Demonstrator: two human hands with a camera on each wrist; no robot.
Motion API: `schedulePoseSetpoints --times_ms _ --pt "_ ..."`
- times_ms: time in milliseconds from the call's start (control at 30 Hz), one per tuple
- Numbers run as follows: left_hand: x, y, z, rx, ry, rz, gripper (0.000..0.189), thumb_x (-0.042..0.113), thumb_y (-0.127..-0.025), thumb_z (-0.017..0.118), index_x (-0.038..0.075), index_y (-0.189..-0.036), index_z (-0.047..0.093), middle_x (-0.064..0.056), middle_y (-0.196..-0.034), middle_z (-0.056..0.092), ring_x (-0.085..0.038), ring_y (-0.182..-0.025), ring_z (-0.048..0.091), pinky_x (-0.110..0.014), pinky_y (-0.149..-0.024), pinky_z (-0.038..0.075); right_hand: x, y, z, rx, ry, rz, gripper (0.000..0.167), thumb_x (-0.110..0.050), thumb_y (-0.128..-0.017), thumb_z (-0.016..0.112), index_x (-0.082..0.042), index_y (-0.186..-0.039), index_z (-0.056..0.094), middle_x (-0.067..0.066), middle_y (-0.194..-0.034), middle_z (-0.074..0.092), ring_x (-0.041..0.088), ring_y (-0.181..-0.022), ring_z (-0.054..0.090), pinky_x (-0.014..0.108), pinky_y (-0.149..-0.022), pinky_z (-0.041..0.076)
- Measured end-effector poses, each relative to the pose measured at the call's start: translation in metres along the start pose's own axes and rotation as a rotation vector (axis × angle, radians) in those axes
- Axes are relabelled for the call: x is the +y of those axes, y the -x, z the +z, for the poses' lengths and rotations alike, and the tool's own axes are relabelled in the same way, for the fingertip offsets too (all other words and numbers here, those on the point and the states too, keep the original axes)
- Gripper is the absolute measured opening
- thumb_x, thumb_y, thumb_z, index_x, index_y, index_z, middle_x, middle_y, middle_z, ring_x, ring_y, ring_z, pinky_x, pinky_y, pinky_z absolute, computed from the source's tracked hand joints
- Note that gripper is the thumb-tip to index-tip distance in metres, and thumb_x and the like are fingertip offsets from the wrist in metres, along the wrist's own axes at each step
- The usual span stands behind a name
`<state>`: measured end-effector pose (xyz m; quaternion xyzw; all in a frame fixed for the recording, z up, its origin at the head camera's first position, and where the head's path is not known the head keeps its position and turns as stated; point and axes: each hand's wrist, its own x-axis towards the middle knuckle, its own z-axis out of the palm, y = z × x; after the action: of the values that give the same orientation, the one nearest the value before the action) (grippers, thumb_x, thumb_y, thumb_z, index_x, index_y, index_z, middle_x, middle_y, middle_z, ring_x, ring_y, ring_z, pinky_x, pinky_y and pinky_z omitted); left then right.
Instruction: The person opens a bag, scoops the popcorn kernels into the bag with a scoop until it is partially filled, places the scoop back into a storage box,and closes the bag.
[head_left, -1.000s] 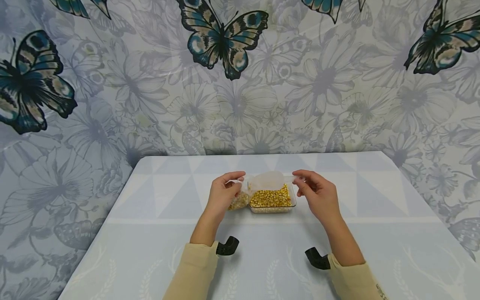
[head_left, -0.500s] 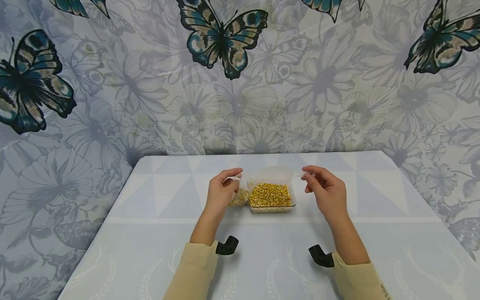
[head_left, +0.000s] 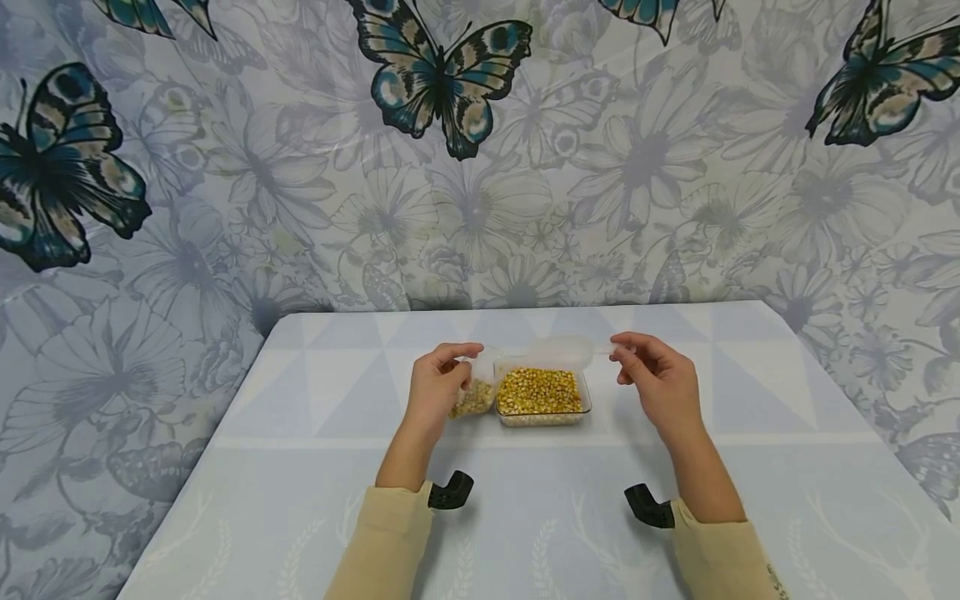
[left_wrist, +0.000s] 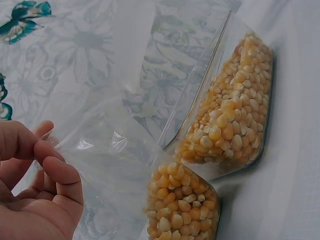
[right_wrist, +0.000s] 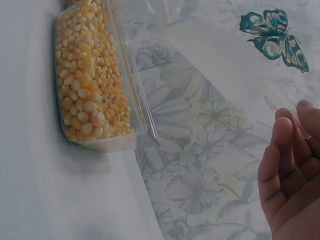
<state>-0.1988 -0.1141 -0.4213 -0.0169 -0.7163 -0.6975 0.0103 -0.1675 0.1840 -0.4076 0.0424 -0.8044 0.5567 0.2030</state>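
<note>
My left hand point(head_left: 435, 387) pinches the upper edge of a clear plastic bag point(left_wrist: 115, 145) between thumb and fingers. Corn kernels point(left_wrist: 180, 205) fill its bottom, which stands left of a clear rectangular container point(head_left: 543, 419). That container holds a heap of yellow corn kernels point(head_left: 540, 390). Up and to the right, my right hand point(head_left: 660, 379) pinches the thin handle of a translucent white scoop point(head_left: 558, 352). Its broad, flat-looking blade overlaps the container's far rim in the head view. The right wrist view shows the blade point(right_wrist: 215, 60) pale and blurred, with no kernels visible on it.
A pale patterned cloth covers the table point(head_left: 525, 517). Behind the far edge hangs a butterfly and flower print backdrop point(head_left: 480, 208). Black wrist mounts point(head_left: 450, 492) stick out from both cream sleeves point(head_left: 382, 542).
My right hand has moved right and slightly up with the scoop, uncovering more of the corn in the container. My left hand has shifted slightly left, still pinching the bag.
</note>
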Motion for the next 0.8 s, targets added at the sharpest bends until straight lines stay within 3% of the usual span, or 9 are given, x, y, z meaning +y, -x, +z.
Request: schedulePoseSetpoints --times_ms 267,400,567,800 --pt "0.001 -0.001 0.000 0.027 0.012 -0.022 0.037 -0.003 -0.091 0.055 0.011 -0.118 0.075 -0.007 -0.116 0.064 -0.014 -0.063 0.046 -0.022 -0.051 0.032 0.009 -0.001 -0.006 -0.100 0.096 0.007 0.024 -0.020 -0.099 0.061 -0.004 -0.114 0.070 -0.002 -0.088 0.068 0.008 -0.066 0.061 0.018 -0.063 0.055" --pt "0.002 0.000 0.000 0.030 0.001 -0.041 0.039 -0.003 -0.090 0.055 0.011 -0.121 0.073 -0.007 -0.118 0.063 -0.016 -0.064 0.046 -0.022 -0.050 0.031 0.013 -0.002 -0.009 -0.142 0.146 0.026 0.024 -0.022 -0.100 0.061 -0.005 -0.115 0.070 -0.004 -0.087 0.068 0.006 -0.068 0.063 0.019 -0.063 0.055" --pt "0.003 0.000 0.000 0.035 -0.008 -0.054 0.039 -0.002 -0.090 0.056 0.014 -0.120 0.074 -0.006 -0.118 0.063 -0.016 -0.066 0.047 -0.022 -0.049 0.031 0.017 -0.003 -0.012 -0.164 0.196 0.037 0.023 -0.023 -0.100 0.060 -0.009 -0.115 0.071 -0.010 -0.086 0.068 0.005 -0.068 0.064 0.021 -0.063 0.056" --pt "0.002 -0.001 0.000 0.027 0.007 -0.047 0.039 -0.003 -0.091 0.055 0.011 -0.122 0.073 -0.006 -0.118 0.062 -0.017 -0.065 0.045 -0.022 -0.048 0.029 0.020 -0.004 -0.013 -0.169 0.246 0.041 0.023 -0.021 -0.101 0.059 -0.006 -0.116 0.070 0.002 -0.089 0.070 0.006 -0.068 0.063 0.020 -0.062 0.054"
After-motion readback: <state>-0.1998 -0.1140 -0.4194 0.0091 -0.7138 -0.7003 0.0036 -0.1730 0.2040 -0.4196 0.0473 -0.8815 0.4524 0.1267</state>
